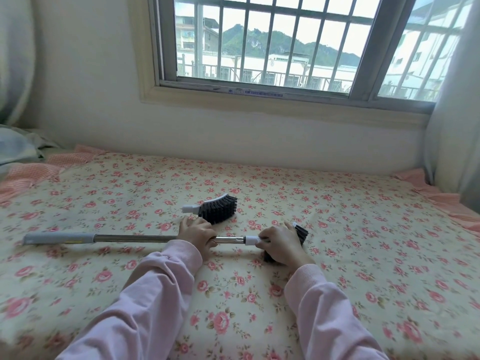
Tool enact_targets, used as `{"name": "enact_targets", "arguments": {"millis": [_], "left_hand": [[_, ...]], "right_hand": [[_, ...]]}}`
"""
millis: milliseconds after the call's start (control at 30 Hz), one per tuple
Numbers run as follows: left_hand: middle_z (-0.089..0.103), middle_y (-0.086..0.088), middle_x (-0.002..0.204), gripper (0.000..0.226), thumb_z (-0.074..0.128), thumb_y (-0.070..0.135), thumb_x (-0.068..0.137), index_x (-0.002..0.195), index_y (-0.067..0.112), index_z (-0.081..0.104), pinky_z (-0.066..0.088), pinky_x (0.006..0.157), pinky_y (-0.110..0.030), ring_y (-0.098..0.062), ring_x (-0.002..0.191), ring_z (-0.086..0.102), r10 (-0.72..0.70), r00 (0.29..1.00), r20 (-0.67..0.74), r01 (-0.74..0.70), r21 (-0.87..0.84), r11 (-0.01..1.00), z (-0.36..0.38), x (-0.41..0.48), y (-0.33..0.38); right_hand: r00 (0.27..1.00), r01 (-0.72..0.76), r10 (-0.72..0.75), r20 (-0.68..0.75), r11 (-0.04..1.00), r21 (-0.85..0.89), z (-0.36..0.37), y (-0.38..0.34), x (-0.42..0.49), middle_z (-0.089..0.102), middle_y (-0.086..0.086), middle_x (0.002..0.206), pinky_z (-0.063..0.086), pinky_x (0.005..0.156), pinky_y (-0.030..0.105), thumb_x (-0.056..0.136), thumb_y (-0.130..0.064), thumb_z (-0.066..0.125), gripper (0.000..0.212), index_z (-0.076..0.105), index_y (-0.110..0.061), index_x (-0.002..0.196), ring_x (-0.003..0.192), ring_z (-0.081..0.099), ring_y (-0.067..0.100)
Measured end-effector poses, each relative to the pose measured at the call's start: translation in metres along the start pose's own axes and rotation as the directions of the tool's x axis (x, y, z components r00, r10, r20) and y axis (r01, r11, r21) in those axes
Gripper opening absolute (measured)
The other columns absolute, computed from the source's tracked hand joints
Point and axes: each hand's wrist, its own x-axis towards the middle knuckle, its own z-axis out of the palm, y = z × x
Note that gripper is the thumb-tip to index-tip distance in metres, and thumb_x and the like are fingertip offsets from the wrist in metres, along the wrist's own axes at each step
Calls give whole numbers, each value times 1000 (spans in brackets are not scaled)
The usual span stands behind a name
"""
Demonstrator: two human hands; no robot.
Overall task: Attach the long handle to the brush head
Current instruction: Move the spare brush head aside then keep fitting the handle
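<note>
A long handle (130, 238) with a grey grip at its left end and a metal shaft lies across the flowered bed. My left hand (198, 233) grips the shaft near its right end. The shaft's tip meets the white collar (251, 240) of a black-bristled brush head (301, 232). My right hand (281, 245) is curled over that brush head and hides most of it. Whether the collar is fully seated on the shaft cannot be told.
A second brush head (215, 207) with black bristles and a white socket lies just beyond my left hand. The flowered bedsheet (363, 242) runs to the wall below a barred window (272, 42). A pillow (18, 149) lies at the far left.
</note>
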Motion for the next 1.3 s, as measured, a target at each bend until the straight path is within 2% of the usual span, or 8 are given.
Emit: {"name": "enact_targets", "arguments": {"millis": [133, 267, 367, 533, 633, 867, 1133, 1300], "left_hand": [[67, -6, 99, 15, 68, 19, 81, 93, 11, 71, 18, 107, -55, -24, 108, 50, -6, 998, -60, 3, -44, 999, 1, -2, -1], [61, 3, 109, 27, 57, 37, 87, 107, 21, 65, 20, 106, -41, -16, 113, 42, -46, 997, 60, 46, -12, 999, -2, -1, 0], [61, 4, 111, 26, 50, 35, 92, 107, 20, 65, 24, 102, -37, -16, 112, 41, -44, 993, 107, 44, 5, 999, -2, 1, 1], [66, 2, 100, 16, 62, 24, 86, 95, 16, 71, 14, 108, -51, -17, 111, 46, 5, 1000, 20, -5, 8, 1000, -3, 0, 1], [71, -6, 79, 6, 77, 11, 69, 73, 9, 74, 23, 99, -65, -29, 96, 59, 44, 992, -118, -49, -40, 998, 3, -2, -3], [58, 4, 115, 30, 52, 41, 90, 111, 22, 63, 12, 111, -43, -16, 119, 39, -48, 995, 89, 44, 43, 998, -6, 1, 3], [64, 3, 108, 22, 58, 30, 88, 101, 16, 69, 9, 110, -49, -15, 117, 42, -33, 998, 55, 33, 6, 999, -4, 1, 3], [64, 3, 108, 23, 61, 29, 86, 102, 14, 69, 7, 110, -48, -16, 116, 43, -40, 998, 41, 40, -18, 999, -6, 0, 3]], "right_hand": [[1000, -3, 3, -6, 1000, 12, 1, 0, -1, 57, 0, 79, 14, 114, 38, 92, -32, 52, 23, 68, -16, 92, 81, 51, 21], [1000, 6, -6, -5, 1000, 21, 1, 0, -1, 56, 0, 78, 15, 114, 38, 91, -32, 52, 17, 62, -23, 81, 78, 47, 19], [1000, 8, -8, 1, 1000, 14, 0, 0, -1, 57, 0, 78, 14, 114, 38, 92, -32, 51, 18, 63, -22, 84, 78, 47, 19], [1000, -2, 2, 4, 1000, 17, 1, 0, 0, 56, -1, 78, 14, 114, 38, 92, -33, 52, 20, 66, -19, 89, 78, 47, 18], [1000, 15, -15, 1, 1000, 6, 1, 1, 0, 54, 0, 76, 18, 114, 39, 91, -34, 53, 18, 57, -24, 77, 76, 45, 20], [1000, 17, -17, 5, 1000, -6, 1, 1, -1, 55, 0, 77, 17, 114, 39, 91, -34, 53, 16, 57, -25, 79, 76, 44, 20], [1000, -1, 1, -4, 1000, -5, -1, 0, -3, 61, 2, 82, 14, 115, 39, 92, -34, 52, 24, 67, -16, 95, 91, 58, 25], [1000, 14, -14, 1, 1000, 11, 0, 1, -2, 55, -1, 78, 16, 115, 39, 91, -33, 53, 16, 60, -24, 81, 78, 46, 19]]}}
